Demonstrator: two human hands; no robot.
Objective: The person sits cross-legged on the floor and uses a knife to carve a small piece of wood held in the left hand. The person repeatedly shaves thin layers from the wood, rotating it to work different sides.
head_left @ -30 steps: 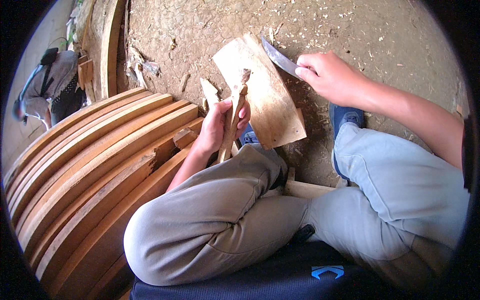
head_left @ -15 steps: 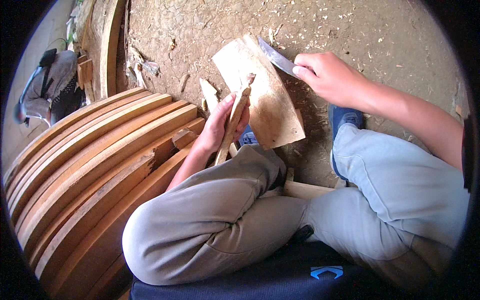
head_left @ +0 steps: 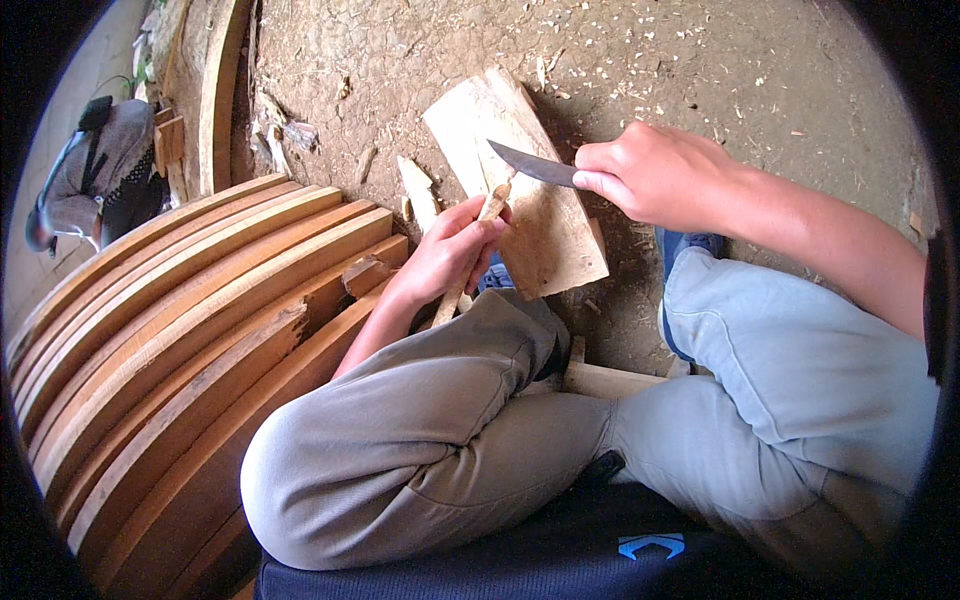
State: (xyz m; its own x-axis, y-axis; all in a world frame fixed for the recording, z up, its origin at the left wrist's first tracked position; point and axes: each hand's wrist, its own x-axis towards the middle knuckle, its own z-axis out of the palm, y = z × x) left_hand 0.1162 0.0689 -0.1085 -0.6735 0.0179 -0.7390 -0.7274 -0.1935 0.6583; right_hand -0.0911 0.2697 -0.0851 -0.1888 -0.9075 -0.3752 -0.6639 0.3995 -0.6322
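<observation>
My left hand (head_left: 458, 246) is closed around a slim wooden stick (head_left: 494, 203), whose narrowed, pale tip points away from me. In my right hand (head_left: 655, 175) is a knife (head_left: 530, 165) with a dark, pointed blade; the fingers wrap its handle and hide it. The blade points left, just beyond the stick's tip; whether they touch I cannot tell. Under both lies a thick, pale wood block (head_left: 555, 222), tilted across the ground in front of my feet.
Several long sawn planks (head_left: 215, 290) are stacked along my left side. A split wood piece (head_left: 419, 192) lies by the block. Wood chips (head_left: 690, 45) litter the dirt floor. A grey bag-like thing (head_left: 110, 165) stands at far left. My bent legs (head_left: 430, 430) frame the near side.
My right hand has brought the knife left and down, from beyond the block's right edge to over the block near the stick's tip. My left hand has shifted slightly right with the stick.
</observation>
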